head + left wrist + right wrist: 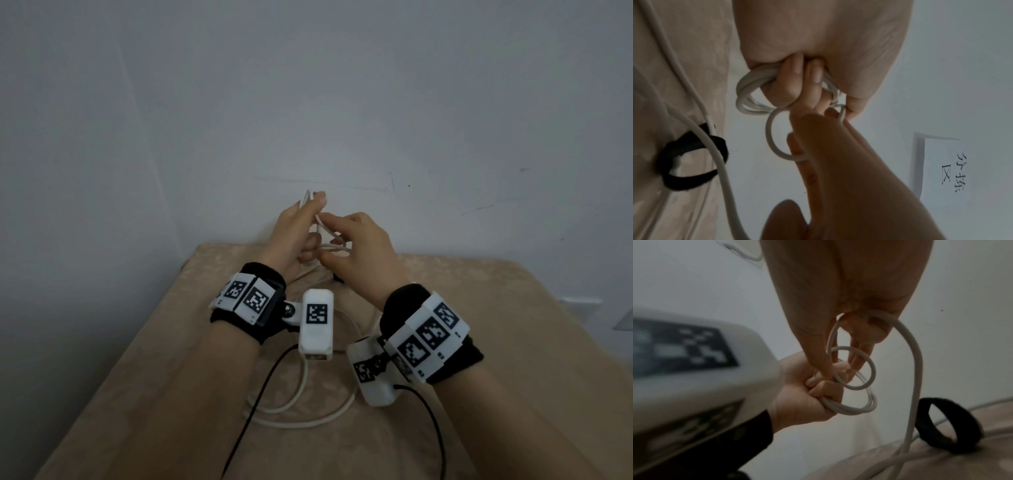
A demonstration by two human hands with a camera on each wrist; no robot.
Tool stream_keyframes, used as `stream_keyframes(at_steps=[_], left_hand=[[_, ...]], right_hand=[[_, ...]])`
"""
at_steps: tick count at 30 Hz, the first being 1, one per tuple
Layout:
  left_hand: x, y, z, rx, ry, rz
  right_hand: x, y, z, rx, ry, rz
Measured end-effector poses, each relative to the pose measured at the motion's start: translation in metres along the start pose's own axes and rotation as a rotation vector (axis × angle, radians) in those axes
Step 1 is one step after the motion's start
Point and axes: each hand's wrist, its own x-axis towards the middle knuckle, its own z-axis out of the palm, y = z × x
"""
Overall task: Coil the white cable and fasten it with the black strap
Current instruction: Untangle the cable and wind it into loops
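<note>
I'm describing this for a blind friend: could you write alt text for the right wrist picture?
A left hand grips several small loops of thin white cable while the right hand brings another loop to it. A black fabric strap, curled in a ring, sits on the beige tablecloth behind.

Each bare forearm wore a black wristband [255, 301] ringed with white blocks [430, 334] bearing black square-patterned markers. A white camera box [315, 325] hung off each band, with a thin black lead [253, 407] trailing near.
</note>
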Motion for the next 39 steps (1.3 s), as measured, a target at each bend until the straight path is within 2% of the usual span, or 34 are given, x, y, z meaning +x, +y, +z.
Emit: stream_keyframes(at_steps=[5,9,11,13,15,17,19,23,25,28,31,33,35,39], left_hand=[[0.004,0.000,-0.005,-0.138,0.109,0.047],[0.008,0.000,-0.013,-0.345,0.108,0.077],[0.009,0.002,-0.016,-0.424,0.097,0.085],[0.010,0.003,-0.018,-0.464,0.084,0.086],[0.010,0.003,-0.019,-0.467,0.069,0.088],[0.009,0.004,-0.017,-0.444,0.028,0.087],[0.007,0.006,-0.014,-0.402,-0.049,0.073],[0.003,0.010,-0.011,-0.382,-0.228,-0.007],[0.003,0.012,-0.012,-0.386,-0.305,-0.056],[0.002,0.015,-0.020,-0.320,-0.355,-0.096],[0.003,0.016,-0.029,-0.251,-0.292,-0.083],[0.005,0.016,-0.035,-0.248,-0.213,-0.043],[0.006,0.015,-0.040,-0.270,-0.140,-0.001],[0.006,0.012,-0.042,-0.296,-0.058,0.054]], right_hand=[[0.001,-0.002,0.004,0.223,0.061,0.151],[0.004,0.004,-0.003,0.426,0.035,0.336],[0.006,0.010,-0.011,0.422,-0.142,0.317],[0.003,0.014,-0.015,0.536,-0.325,0.239],[0.001,0.015,-0.015,0.577,-0.388,0.160],[-0.001,0.013,-0.012,0.495,-0.434,0.113],[-0.003,0.012,-0.010,0.381,-0.457,0.143],[-0.003,0.022,-0.015,0.262,-0.368,0.320],[0.000,0.034,-0.017,0.261,-0.218,0.399],[0.002,0.053,-0.024,0.423,0.056,0.526],[0.005,0.069,-0.035,0.518,0.277,0.580],[0.005,0.077,-0.041,0.523,0.368,0.568],[0.006,0.080,-0.045,0.497,0.382,0.542],[0.007,0.083,-0.044,0.384,0.277,0.522]])
